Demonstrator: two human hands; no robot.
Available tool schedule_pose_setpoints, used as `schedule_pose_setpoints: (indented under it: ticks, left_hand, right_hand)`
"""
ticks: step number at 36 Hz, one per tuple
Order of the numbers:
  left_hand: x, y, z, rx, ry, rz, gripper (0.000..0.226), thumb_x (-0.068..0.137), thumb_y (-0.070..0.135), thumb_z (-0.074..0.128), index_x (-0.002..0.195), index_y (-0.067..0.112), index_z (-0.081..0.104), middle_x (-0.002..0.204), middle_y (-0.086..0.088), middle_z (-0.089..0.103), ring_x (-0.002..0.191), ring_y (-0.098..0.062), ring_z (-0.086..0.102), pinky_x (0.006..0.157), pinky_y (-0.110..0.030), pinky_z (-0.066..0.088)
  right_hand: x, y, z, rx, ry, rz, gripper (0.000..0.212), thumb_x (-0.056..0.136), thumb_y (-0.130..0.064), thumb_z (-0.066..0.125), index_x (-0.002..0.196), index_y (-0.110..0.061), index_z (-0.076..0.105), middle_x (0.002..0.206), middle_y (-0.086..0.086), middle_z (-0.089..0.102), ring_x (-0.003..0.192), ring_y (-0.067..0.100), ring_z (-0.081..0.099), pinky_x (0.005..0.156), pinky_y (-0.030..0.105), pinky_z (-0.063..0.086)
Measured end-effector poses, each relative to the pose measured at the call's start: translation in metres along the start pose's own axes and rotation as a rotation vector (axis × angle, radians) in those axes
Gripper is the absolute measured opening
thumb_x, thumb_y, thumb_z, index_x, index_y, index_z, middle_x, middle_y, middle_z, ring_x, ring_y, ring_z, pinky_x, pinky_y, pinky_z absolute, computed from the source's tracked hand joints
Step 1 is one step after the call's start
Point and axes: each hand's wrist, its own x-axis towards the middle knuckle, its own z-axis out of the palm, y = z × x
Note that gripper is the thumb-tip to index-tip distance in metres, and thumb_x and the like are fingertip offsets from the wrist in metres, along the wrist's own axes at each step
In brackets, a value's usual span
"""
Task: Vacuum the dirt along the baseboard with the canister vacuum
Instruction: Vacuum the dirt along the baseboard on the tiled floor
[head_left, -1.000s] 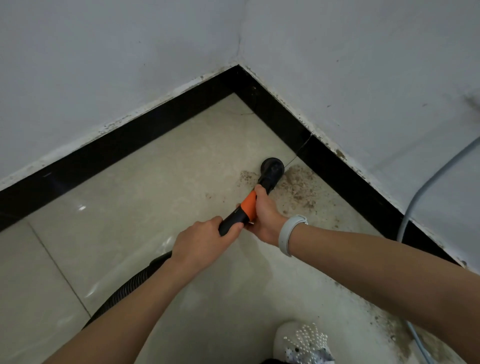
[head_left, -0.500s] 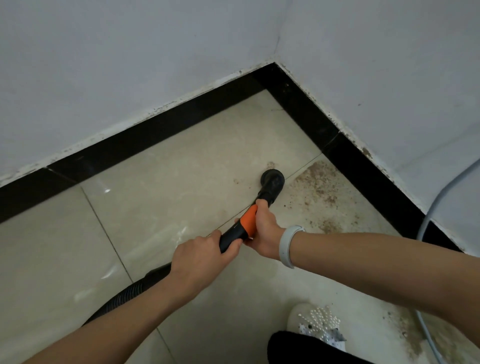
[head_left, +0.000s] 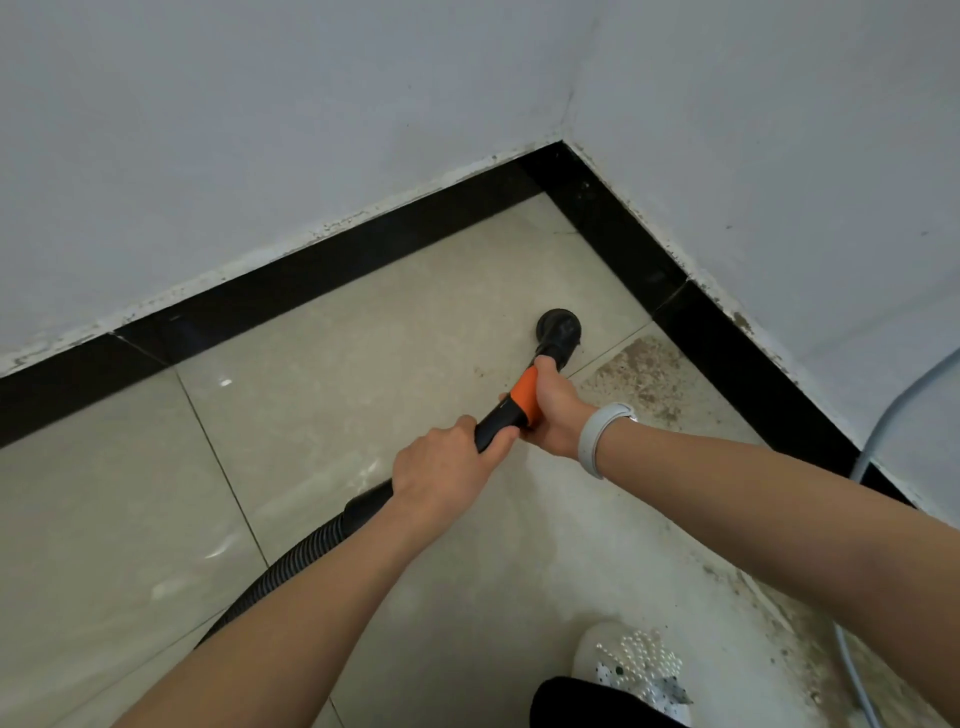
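Both hands (head_left: 553, 410) grip the vacuum wand (head_left: 511, 410), nozzle (head_left: 558, 332) beyond them.

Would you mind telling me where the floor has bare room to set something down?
Bare tile lies left of the hose, up to the left baseboard, and in the corner beyond the round nozzle. It is crowded on the right: dirt patch along the right baseboard, grey cable, shoe, and both hands on the wand.
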Motion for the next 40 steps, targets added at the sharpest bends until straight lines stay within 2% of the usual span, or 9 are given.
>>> schedule_pose_setpoints:
  ticks: [4, 7, 10, 12, 17, 22, 28, 33, 40]
  left_hand:
    - [-0.002, -0.022, -0.007, -0.025, 0.052, -0.056, 0.056, 0.091, 0.07, 0.027, 0.088, 0.017, 0.046, 0.075, -0.001, 0.057, 0.072, -0.026, 0.057, 0.064, -0.034, 0.042]
    - [-0.004, -0.037, -0.014, -0.057, 0.07, -0.094, 0.056, 0.091, 0.07, 0.028, 0.084, 0.017, 0.046, 0.07, 0.0, 0.056, 0.068, -0.024, 0.057, 0.06, -0.033, 0.04]
    - [-0.009, -0.05, -0.017, -0.101, 0.049, -0.11, 0.055, 0.091, 0.069, 0.03, 0.08, 0.018, 0.048, 0.071, -0.002, 0.059, 0.068, -0.024, 0.06, 0.059, -0.032, 0.042]
    - [-0.017, -0.057, -0.016, -0.106, 0.033, -0.12, 0.053, 0.091, 0.068, 0.031, 0.077, 0.019, 0.046, 0.071, -0.002, 0.059, 0.068, -0.024, 0.06, 0.059, -0.032, 0.042]
    - [-0.048, -0.077, -0.009, -0.035, 0.005, -0.125, 0.047, 0.091, 0.066, 0.032, 0.077, 0.023, 0.043, 0.069, 0.002, 0.057, 0.065, -0.019, 0.056, 0.058, -0.031, 0.041]
    - [-0.075, -0.086, 0.006, -0.056, -0.069, -0.087, 0.045, 0.093, 0.064, 0.032, 0.08, 0.023, 0.046, 0.069, 0.003, 0.057, 0.063, -0.017, 0.055, 0.054, -0.029, 0.037]
    - [-0.091, -0.077, 0.018, -0.15, -0.07, -0.074, 0.045, 0.093, 0.063, 0.031, 0.078, 0.023, 0.046, 0.067, 0.004, 0.057, 0.06, -0.013, 0.054, 0.054, -0.027, 0.036]
    - [-0.087, -0.079, 0.014, -0.179, -0.032, -0.133, 0.045, 0.093, 0.06, 0.034, 0.077, 0.021, 0.048, 0.067, 0.003, 0.057, 0.062, -0.016, 0.055, 0.055, -0.03, 0.037]
    - [-0.073, -0.083, 0.009, -0.2, 0.022, -0.183, 0.045, 0.093, 0.062, 0.035, 0.074, 0.022, 0.046, 0.069, 0.0, 0.058, 0.065, -0.02, 0.056, 0.055, -0.03, 0.038]
  right_hand:
    - [-0.001, -0.001, 0.029, -0.054, -0.086, -0.002, 0.029, 0.101, -0.038, 0.038, 0.099, -0.01, 0.045, 0.081, 0.01, 0.057, 0.072, 0.024, 0.059, 0.061, 0.037, 0.051]
    - [-0.006, 0.002, 0.052, -0.097, -0.117, -0.008, 0.034, 0.1, -0.04, 0.038, 0.114, -0.01, 0.043, 0.094, 0.013, 0.058, 0.082, 0.028, 0.061, 0.066, 0.04, 0.054]
    - [-0.009, 0.011, 0.065, -0.129, -0.069, -0.014, 0.032, 0.1, -0.041, 0.036, 0.1, -0.011, 0.047, 0.102, 0.015, 0.06, 0.091, 0.03, 0.062, 0.08, 0.043, 0.057]
    - [-0.015, 0.021, 0.068, -0.156, -0.043, -0.004, 0.032, 0.1, -0.042, 0.034, 0.094, -0.012, 0.047, 0.107, 0.016, 0.063, 0.092, 0.029, 0.062, 0.08, 0.04, 0.057]
    - [-0.029, 0.059, 0.069, -0.192, -0.043, 0.042, 0.039, 0.099, -0.046, 0.032, 0.114, -0.013, 0.046, 0.119, 0.015, 0.063, 0.103, 0.03, 0.063, 0.083, 0.038, 0.056]
    - [-0.04, 0.086, 0.054, -0.238, -0.067, 0.104, 0.035, 0.101, -0.046, 0.03, 0.108, -0.015, 0.045, 0.117, 0.014, 0.063, 0.102, 0.029, 0.063, 0.076, 0.036, 0.056]
    - [-0.048, 0.087, 0.039, -0.287, -0.107, 0.141, 0.039, 0.101, -0.048, 0.031, 0.113, -0.013, 0.045, 0.121, 0.016, 0.062, 0.104, 0.03, 0.063, 0.067, 0.033, 0.054]
    - [-0.052, 0.077, 0.046, -0.319, -0.141, 0.144, 0.035, 0.102, -0.045, 0.031, 0.106, -0.013, 0.044, 0.107, 0.012, 0.06, 0.094, 0.027, 0.059, 0.073, 0.034, 0.053]
    - [-0.059, 0.062, 0.061, -0.332, -0.133, 0.074, 0.034, 0.102, -0.045, 0.03, 0.109, -0.014, 0.041, 0.096, 0.008, 0.055, 0.092, 0.025, 0.057, 0.082, 0.036, 0.053]
